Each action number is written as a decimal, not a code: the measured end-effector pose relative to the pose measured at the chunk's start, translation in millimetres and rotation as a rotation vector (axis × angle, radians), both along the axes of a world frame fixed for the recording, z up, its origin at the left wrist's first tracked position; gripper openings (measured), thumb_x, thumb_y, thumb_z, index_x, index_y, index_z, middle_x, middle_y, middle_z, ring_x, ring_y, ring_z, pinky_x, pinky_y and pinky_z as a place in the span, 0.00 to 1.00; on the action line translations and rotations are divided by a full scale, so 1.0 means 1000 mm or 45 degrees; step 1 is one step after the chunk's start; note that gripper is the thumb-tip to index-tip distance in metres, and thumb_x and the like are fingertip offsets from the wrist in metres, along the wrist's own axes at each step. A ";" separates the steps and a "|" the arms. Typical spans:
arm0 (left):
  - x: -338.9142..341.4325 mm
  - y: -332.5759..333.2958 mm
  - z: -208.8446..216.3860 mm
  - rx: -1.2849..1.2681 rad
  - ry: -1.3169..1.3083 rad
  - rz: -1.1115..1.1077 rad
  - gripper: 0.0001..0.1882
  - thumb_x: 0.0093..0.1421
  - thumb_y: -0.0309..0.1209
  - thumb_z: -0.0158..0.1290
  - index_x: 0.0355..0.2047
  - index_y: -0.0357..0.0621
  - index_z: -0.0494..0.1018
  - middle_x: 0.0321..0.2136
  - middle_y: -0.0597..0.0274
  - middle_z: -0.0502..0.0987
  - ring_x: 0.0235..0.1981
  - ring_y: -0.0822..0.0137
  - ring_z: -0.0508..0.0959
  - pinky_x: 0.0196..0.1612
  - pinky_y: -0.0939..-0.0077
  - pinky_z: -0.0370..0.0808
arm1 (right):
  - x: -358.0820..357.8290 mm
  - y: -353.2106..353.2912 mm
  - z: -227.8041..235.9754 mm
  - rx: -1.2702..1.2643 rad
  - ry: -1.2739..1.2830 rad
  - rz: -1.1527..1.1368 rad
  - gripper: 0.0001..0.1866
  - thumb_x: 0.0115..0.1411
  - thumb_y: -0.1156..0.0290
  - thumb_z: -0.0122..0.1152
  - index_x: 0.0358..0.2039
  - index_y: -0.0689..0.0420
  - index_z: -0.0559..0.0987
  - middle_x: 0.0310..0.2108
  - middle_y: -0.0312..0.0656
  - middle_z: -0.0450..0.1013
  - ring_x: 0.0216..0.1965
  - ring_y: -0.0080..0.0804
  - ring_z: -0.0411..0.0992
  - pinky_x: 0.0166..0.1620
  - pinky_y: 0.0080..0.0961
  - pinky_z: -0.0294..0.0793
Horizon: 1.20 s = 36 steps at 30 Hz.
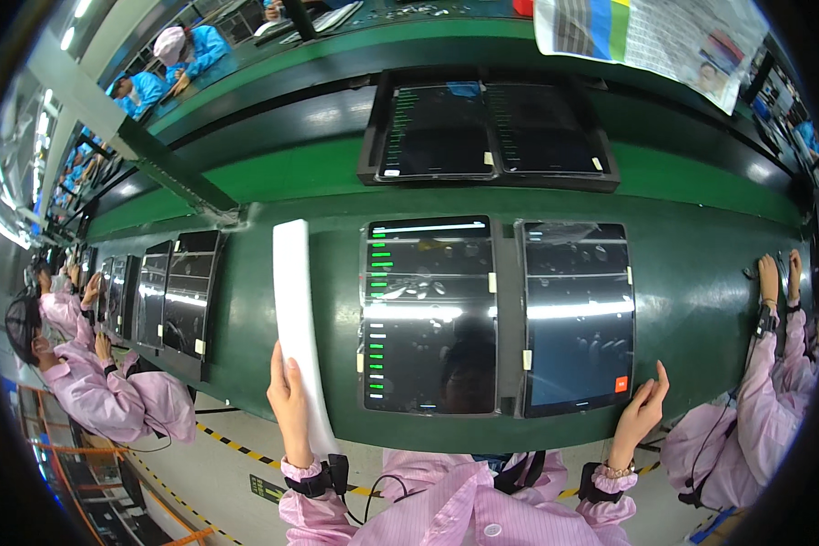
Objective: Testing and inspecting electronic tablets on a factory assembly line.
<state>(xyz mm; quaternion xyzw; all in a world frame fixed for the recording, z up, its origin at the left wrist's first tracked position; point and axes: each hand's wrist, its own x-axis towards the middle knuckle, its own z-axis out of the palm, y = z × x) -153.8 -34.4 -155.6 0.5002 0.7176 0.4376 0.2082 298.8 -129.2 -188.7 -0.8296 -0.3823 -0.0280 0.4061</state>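
Two tablets lie side by side on the green bench in front of me. The left tablet [432, 355] shows a dark screen with a column of short green and white bars. On the right tablet [578, 355] the screen is dark blue-grey with a small orange-red square in its lower right corner. Both carry clear film and pale tabs. My left hand [288, 405] is closed on the edge of a long white strip [293, 291], left of the tablets. Beside the right tablet's lower right corner, my right hand [640, 414] holds nothing, its index finger stretched out.
A black tray [366, 164] with two more tablets sits on the ledge behind. More tablets [191, 291] lie along the bench to the left. Co-workers in pink [109, 382] sit on both sides. A printed sheet [646, 45] hangs at the upper right; a green post [177, 173] stands left.
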 end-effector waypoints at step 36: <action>-0.007 -0.001 -0.008 -0.015 -0.052 0.019 0.21 0.66 0.34 0.44 0.57 0.37 0.64 0.33 0.64 0.75 0.30 0.78 0.68 0.35 0.86 0.66 | -0.002 0.004 0.011 -0.220 -0.184 0.179 0.15 0.63 0.81 0.42 0.47 0.61 0.74 0.33 0.46 0.72 0.29 0.36 0.69 0.33 0.25 0.68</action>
